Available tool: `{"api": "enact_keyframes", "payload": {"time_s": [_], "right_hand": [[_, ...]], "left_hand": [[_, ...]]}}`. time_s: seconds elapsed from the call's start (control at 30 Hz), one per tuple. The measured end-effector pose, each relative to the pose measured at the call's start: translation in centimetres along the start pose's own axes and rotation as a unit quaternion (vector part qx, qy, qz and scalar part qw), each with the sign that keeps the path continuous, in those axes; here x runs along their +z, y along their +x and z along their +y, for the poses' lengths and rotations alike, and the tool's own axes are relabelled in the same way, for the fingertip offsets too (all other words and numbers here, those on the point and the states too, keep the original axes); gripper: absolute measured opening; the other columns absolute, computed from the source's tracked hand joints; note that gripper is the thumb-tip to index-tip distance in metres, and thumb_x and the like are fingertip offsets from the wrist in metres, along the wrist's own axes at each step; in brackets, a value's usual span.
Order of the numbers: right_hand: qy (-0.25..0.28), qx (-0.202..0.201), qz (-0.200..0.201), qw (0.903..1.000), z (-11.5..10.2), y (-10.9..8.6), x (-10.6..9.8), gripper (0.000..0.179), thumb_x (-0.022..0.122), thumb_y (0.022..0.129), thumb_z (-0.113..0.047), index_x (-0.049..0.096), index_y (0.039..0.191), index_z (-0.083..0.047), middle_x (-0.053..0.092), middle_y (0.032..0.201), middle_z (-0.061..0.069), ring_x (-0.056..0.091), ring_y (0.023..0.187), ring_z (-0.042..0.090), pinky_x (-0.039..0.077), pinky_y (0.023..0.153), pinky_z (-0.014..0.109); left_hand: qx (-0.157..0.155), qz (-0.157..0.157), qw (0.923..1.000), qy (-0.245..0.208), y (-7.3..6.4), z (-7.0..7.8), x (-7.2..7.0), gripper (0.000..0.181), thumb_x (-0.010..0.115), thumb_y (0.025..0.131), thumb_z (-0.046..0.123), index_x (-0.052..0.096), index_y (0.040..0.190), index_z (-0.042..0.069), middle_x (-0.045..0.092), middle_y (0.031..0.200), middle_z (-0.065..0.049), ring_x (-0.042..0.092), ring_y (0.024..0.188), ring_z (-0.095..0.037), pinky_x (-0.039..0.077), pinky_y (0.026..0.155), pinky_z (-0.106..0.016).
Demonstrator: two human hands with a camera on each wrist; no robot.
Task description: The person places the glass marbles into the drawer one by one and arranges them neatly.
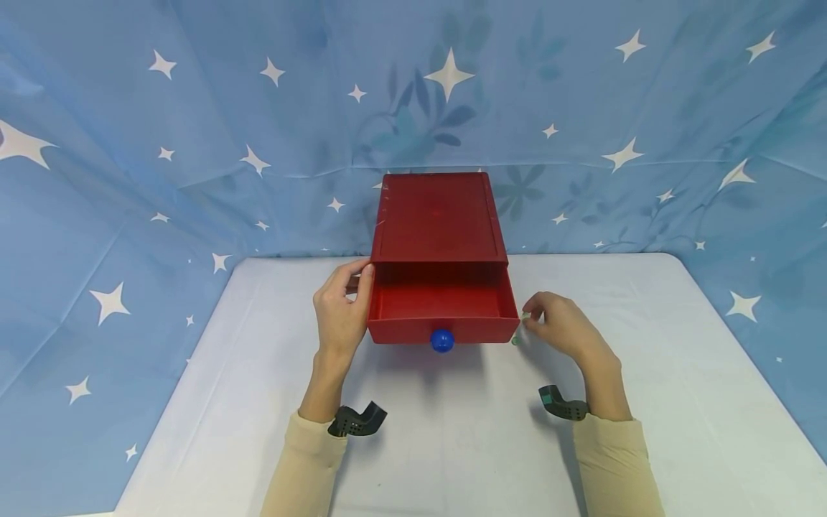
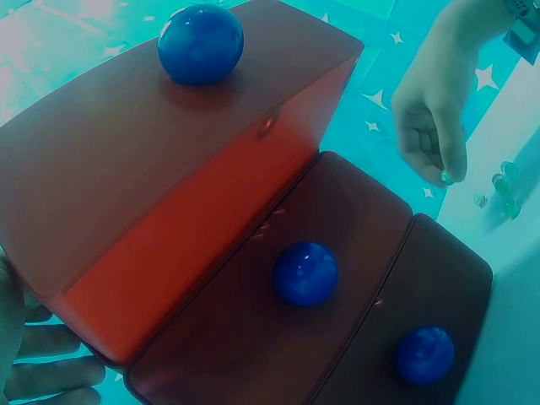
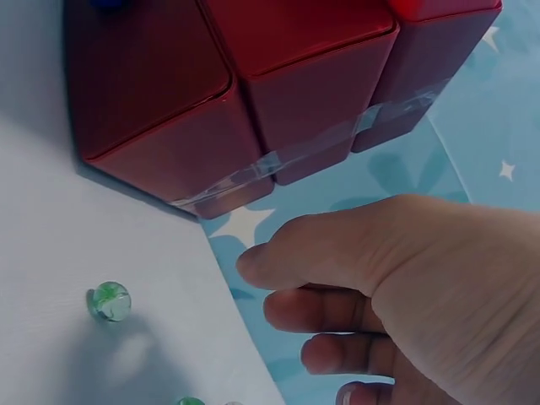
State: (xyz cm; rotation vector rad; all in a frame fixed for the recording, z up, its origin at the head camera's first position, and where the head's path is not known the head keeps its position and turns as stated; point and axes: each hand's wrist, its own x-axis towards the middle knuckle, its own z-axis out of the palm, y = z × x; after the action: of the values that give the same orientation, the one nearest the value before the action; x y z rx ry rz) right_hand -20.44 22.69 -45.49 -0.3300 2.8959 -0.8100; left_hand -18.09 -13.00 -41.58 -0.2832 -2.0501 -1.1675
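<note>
A red drawer unit (image 1: 436,215) stands in the middle of the table, its top drawer (image 1: 442,331) pulled out and bare inside. Blue round knobs (image 2: 305,273) mark the drawer fronts. My left hand (image 1: 341,309) grips the unit's left side near the front corner, with the thumb at the edge. To the right of the open drawer, my right hand (image 1: 563,324) pinches a small greenish glass marble (image 2: 447,177) at its fingertips. In the right wrist view the thumb hides that marble. Below the hand, another clear-and-green marble (image 3: 111,301) rests on the table.
Several more marbles (image 2: 510,207) lie close together on the white table (image 1: 439,445), right of the unit. Clear tape (image 3: 308,149) runs across the side of the stacked drawers. A blue star-patterned cloth (image 1: 258,108) hangs behind the table.
</note>
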Motion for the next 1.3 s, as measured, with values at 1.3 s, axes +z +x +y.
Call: {"api": "enact_keyframes", "payload": {"time_s": [1.3], "right_hand": [[-0.003, -0.077, 0.233, 0.9694, -2.6, -2.1, -2.0, 0.015, 0.069, 0.09, -0.014, 0.07, 0.1, -0.003, 0.066, 0.092, 0.012, 0.058, 0.085, 0.026, 0.05, 0.07, 0.04]], "left_hand": [[0.005, 0.005, 0.9999, -0.01, -0.1, -0.1, 0.0, 0.023, 0.064, 0.098, 0.02, 0.074, 0.113, 0.006, 0.076, 0.104, -0.01, 0.072, 0.078, -0.02, 0.06, 0.075, -0.02]]}}
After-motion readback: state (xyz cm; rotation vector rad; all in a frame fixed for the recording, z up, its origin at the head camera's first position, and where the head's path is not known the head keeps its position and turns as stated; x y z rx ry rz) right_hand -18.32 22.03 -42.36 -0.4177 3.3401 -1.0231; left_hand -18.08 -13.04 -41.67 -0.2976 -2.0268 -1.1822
